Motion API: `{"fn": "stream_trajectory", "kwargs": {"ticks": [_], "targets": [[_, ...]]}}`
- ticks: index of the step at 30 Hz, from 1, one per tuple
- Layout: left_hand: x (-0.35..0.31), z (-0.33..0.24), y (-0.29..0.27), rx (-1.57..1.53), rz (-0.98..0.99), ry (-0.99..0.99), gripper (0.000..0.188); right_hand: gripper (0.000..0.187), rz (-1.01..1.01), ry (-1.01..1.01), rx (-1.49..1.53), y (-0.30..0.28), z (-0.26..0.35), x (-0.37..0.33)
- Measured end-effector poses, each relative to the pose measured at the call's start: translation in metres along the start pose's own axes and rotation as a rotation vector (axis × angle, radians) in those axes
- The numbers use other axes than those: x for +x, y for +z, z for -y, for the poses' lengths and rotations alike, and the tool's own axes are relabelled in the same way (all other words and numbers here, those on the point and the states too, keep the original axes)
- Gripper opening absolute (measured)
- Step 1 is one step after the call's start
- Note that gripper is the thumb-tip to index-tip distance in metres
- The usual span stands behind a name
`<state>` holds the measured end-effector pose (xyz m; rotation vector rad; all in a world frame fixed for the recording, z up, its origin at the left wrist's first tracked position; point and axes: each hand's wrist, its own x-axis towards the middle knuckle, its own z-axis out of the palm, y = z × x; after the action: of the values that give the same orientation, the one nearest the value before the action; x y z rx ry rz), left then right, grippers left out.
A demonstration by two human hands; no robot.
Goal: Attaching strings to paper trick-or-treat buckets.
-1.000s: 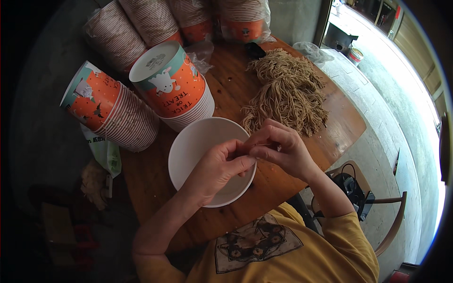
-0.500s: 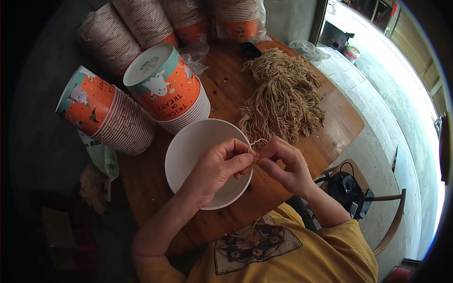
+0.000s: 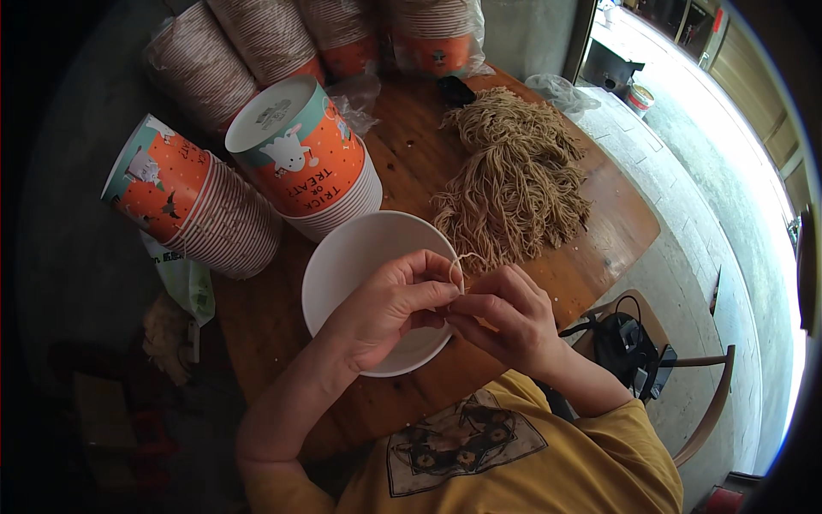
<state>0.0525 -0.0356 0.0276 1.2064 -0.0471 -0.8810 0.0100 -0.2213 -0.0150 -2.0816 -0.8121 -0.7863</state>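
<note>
A white paper bucket (image 3: 347,257) stands mouth up at the table's near side. At its right rim my left hand (image 3: 398,304) reaches over the opening, thumb and fingers pinched on a thin tan cord (image 3: 467,256). Just right of it, my right hand (image 3: 509,313) is closed too, its fingertips meeting the left ones at the rim. Whatever bit of cord lies between the right fingers is mostly hidden. Beyond the hands spreads a big bundle of tan cords (image 3: 514,180).
Orange and green printed paper buckets stand in a nested stack (image 3: 304,163), with another tilted stack (image 3: 197,197) at left. Bagged stacks (image 3: 265,43) line the back. A wooden chair (image 3: 719,403) with a black bag (image 3: 621,343) is at right. A clear plastic bag (image 3: 561,92) lies at the table's far edge.
My right hand has moved slightly left and down, closing in on the left fingertips and turning its knuckles over. The left hand still pinches at the bucket's rim.
</note>
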Motion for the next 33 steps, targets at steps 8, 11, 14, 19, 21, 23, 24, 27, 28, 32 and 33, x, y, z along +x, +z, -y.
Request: {"fn": "stream_trajectory", "kwargs": {"ticks": [8,11,14,19,21,23,24,27,28,32,33], "targets": [[0.000,0.002,0.004,0.102,-0.100,0.088,0.012,0.032,0.019,0.160,0.154,-0.009,-0.007,-0.001],[0.001,0.000,0.006,0.126,-0.110,0.080,0.015,0.029,0.064,0.215,0.134,-0.013,-0.009,0.015],[0.003,0.002,0.005,0.112,-0.116,0.109,0.014,0.021,0.133,0.178,0.083,-0.014,-0.017,0.022],[0.003,0.000,0.009,0.158,-0.116,0.129,0.013,0.017,0.120,0.091,0.196,-0.011,-0.024,0.022],[0.004,0.000,0.009,0.174,-0.122,0.119,0.014,0.015,0.114,0.201,0.296,-0.011,-0.020,0.018],[0.005,0.001,0.007,0.184,-0.104,0.128,0.015,0.013,0.107,0.312,0.398,-0.014,-0.017,0.016],[0.005,0.000,0.007,0.183,-0.104,0.127,0.015,0.011,0.176,0.354,0.386,-0.017,-0.018,0.015],[0.005,0.000,0.007,0.191,-0.079,0.129,0.015,0.011,0.233,0.394,0.390,-0.020,-0.012,0.017],[0.005,0.001,0.006,0.173,-0.078,0.131,0.015,0.013,0.263,0.395,0.375,-0.020,-0.010,0.017],[0.004,0.001,0.007,0.119,-0.072,0.140,0.015,0.018,0.311,0.463,0.383,-0.023,-0.008,0.020],[0.003,0.000,0.006,0.119,-0.071,0.139,0.015,0.018,0.311,0.464,0.382,-0.023,-0.008,0.019]]}}
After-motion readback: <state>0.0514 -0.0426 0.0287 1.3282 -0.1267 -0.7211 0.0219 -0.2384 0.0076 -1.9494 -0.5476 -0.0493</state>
